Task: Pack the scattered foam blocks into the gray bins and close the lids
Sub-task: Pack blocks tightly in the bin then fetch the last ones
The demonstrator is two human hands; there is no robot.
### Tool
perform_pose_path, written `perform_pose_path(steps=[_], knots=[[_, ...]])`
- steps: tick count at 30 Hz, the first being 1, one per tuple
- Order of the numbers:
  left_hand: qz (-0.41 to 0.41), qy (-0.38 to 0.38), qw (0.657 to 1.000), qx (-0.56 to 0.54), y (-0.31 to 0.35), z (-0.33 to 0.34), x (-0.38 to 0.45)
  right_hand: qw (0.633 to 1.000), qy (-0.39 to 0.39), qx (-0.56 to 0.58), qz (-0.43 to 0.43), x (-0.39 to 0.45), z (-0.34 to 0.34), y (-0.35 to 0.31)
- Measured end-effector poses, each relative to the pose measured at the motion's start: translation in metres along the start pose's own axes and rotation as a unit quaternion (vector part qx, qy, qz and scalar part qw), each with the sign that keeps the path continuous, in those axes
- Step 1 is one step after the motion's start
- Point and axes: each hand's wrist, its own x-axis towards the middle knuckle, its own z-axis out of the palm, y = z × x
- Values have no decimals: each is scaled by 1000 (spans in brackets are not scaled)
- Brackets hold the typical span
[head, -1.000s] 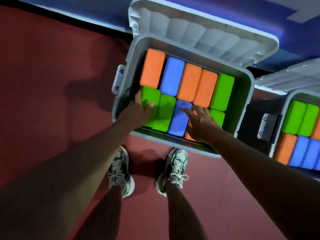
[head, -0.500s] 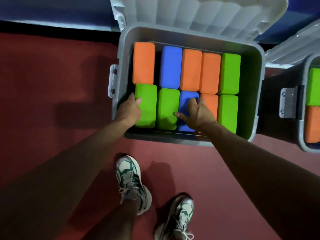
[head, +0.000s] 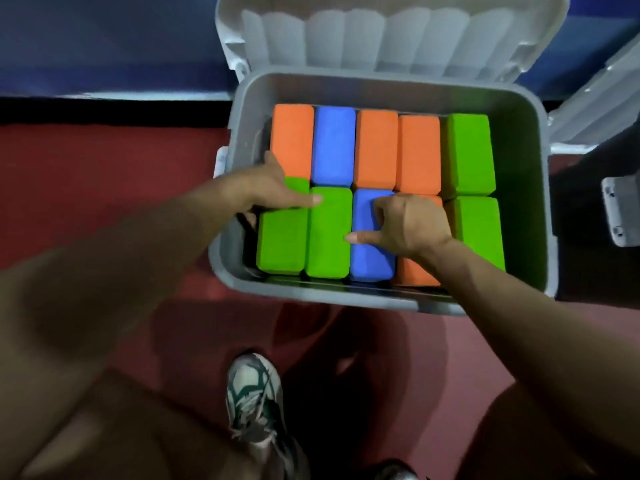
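The red floor (head: pixel 104 174) fills most of the view, with a blue wall (head: pixel 104 46) along the top edge. On the floor stands 1 gray bin (head: pixel 526 188), its long axis running left to right, its lid (head: pixel 391 32) hinged open and leaning back toward the wall. The edge of a second bin (head: pixel 620 209) shows at the right; its contents cannot be seen.

Inside the gray bin, 10 foam blocks stand packed in 2 rows of 5, each block's long axis pointing away from the person. Far row, left to right: orange (head: pixel 292 140), blue (head: pixel 333 147), orange (head: pixel 376 150), orange (head: pixel 418 154), green (head: pixel 471 154). Near row: green (head: pixel 282 244), green (head: pixel 329 237), blue (head: pixel 367 258), orange (head: pixel 414 271), green (head: pixel 479 230). That makes 4 orange, 4 green, 2 blue.

The left hand (head: pixel 266 188) lies flat with fingers straight, its fingertip touching the second green block of the near row. The right hand (head: pixel 407 223) has fingers curled down onto the near blue block, thumb stretched left against it.

1 sneaker (head: pixel 254 400) is plainly visible below. No writing can be read anywhere.
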Motion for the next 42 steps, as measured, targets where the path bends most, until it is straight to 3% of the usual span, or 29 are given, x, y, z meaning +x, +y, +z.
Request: perform_pose_path(steps=[2, 3, 8, 12, 16, 32, 39, 42], knots=[[1, 49, 990, 136, 5, 14, 8, 999, 40, 7, -8, -1, 12, 3], [-4, 60, 986, 152, 8, 16, 10, 998, 56, 15, -9, -2, 17, 4], [-19, 108, 991, 76, -6, 16, 5, 992, 112, 57, 13, -4, 18, 10], [-58, 115, 992, 19, -6, 18, -3, 992, 108, 55, 25, -4, 15, 8], [-6, 135, 988, -69, -6, 31, 4, 992, 102, 65, 26, 0, 18, 11], [-24, 108, 994, -12, -24, 43, 29, 990, 106, 88, 33, 9, 22, 20], [33, 252, 959, -127, -29, 75, 14, 988, 110, 100, 38, 10, 22, 20], [12, 338, 932, -131, -21, 90, 11, 988, 110, 102, 40, 10, 21, 17]])
